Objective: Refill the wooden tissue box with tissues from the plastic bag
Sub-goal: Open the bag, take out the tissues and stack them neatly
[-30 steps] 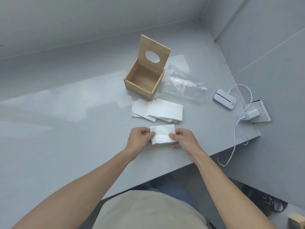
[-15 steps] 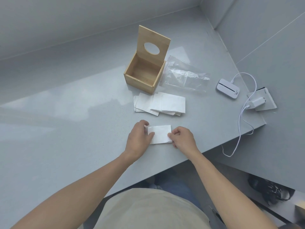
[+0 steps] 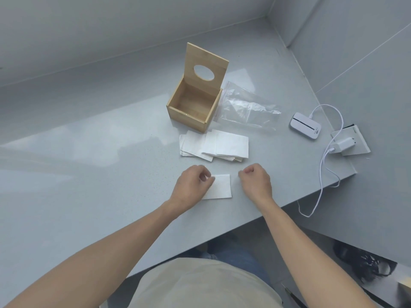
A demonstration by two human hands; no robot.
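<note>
The wooden tissue box (image 3: 186, 117) stands on the grey table with its lid (image 3: 205, 60) tipped up; inside it I see only bare wood. The clear plastic bag (image 3: 246, 107) lies flat to its right. In front of the box, a loose stack of white tissues (image 3: 224, 144) is fanned out. Nearer me lies one folded tissue (image 3: 221, 186). My left hand (image 3: 192, 185) holds that tissue's left edge with curled fingers and thumb. My right hand (image 3: 255, 182) hovers just right of the tissue, apart from it, with its fingers curled on nothing.
A small white device (image 3: 305, 128) and a plugged-in white charger (image 3: 342, 145) sit at the right, and a white cable (image 3: 321, 174) drops over the table's front edge (image 3: 289, 203). Grey walls close in the back and the right.
My right hand has let go of the folded tissue and drawn off to the right. The tissue now lies flat on the table with only my left hand on it.
</note>
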